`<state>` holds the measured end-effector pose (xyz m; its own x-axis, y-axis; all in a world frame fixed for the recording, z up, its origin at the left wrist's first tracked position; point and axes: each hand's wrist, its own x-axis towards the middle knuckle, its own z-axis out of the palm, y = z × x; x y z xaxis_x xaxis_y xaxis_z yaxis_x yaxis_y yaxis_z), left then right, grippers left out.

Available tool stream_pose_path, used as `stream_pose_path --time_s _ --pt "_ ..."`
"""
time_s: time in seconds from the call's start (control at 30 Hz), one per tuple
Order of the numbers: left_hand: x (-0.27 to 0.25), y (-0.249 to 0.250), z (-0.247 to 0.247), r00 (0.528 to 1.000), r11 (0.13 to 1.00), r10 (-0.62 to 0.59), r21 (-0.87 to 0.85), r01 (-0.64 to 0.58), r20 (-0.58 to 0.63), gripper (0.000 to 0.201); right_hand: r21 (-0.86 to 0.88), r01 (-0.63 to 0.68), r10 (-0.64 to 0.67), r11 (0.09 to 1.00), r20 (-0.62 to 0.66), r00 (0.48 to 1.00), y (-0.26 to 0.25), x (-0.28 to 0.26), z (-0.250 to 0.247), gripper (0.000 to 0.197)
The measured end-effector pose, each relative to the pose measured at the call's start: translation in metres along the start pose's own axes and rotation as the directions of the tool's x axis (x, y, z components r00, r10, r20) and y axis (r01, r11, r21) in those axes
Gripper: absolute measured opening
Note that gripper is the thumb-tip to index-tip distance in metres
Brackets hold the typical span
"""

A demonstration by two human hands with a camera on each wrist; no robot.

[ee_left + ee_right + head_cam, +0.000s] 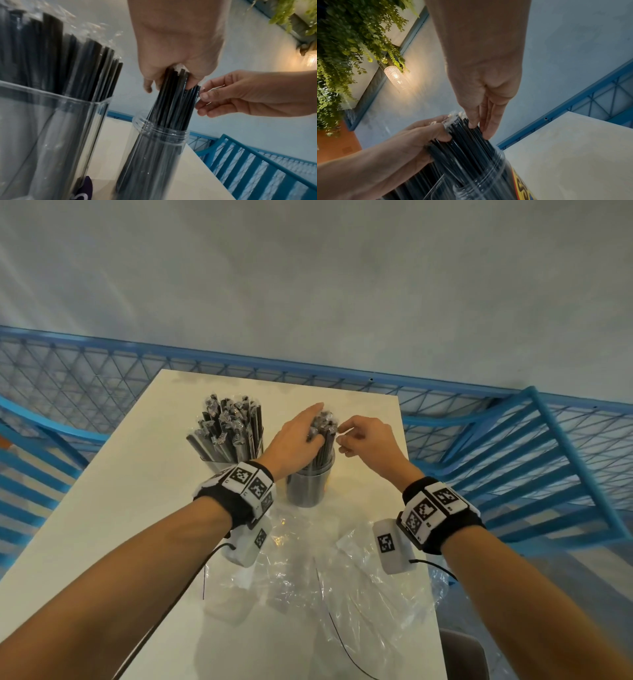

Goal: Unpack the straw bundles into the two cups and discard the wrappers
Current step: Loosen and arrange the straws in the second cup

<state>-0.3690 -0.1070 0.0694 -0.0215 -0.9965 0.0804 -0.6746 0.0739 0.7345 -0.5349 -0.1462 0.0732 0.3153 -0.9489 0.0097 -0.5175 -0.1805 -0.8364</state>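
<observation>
While gripped by both hands, black straws (323,440) upright, seemingly film-wrapped.

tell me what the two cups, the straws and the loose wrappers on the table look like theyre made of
Cups: clear rigid plastic, likely; see-through, ridged rim.
Straws: glossy black plastic, seemingly, in thin clear sleeves.
Wrappers: thin clear film, crinkled with glare.

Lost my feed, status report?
Left hand grips straws in right cup. Right hand pinches at their tops. Wrappers undiscarded on table.
</observation>
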Motion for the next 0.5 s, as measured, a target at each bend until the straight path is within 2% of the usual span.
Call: stream_pose_path --time_s 0.1,0.23,0.4,0.5 --pt "-0.003 0.0 -0.003 1.0 0.999 0.012 -0.042 -0.012 -0.009 0.057 0.035 0.003 -0.003 0.999 -0.003 1.0 0.0 -0.003 0.003 0.017" --pt "0.0 -0.003 -0.002 0.993 0.999 0.035 -0.011 -0.034 0.115 0.06 0.031 -0.024 0.024 0.999 -0.014 1.0 -0.001 -0.003 0.01 0.016" --pt "0.003 -0.008 -0.017 0.982 1.0 0.001 0.016 -0.004 0.188 0.089 0.031 -0.032 0.032 0.999 0.001 0.999 -0.003 -0.005 0.003 0.017" --pt "0.002 -0.009 -0.019 0.972 0.979 0.028 0.189 -0.073 0.232 0.092 -0.056 -0.02 0.021 0.998 0.03 0.999 -0.006 -0.007 -0.003 0.019"
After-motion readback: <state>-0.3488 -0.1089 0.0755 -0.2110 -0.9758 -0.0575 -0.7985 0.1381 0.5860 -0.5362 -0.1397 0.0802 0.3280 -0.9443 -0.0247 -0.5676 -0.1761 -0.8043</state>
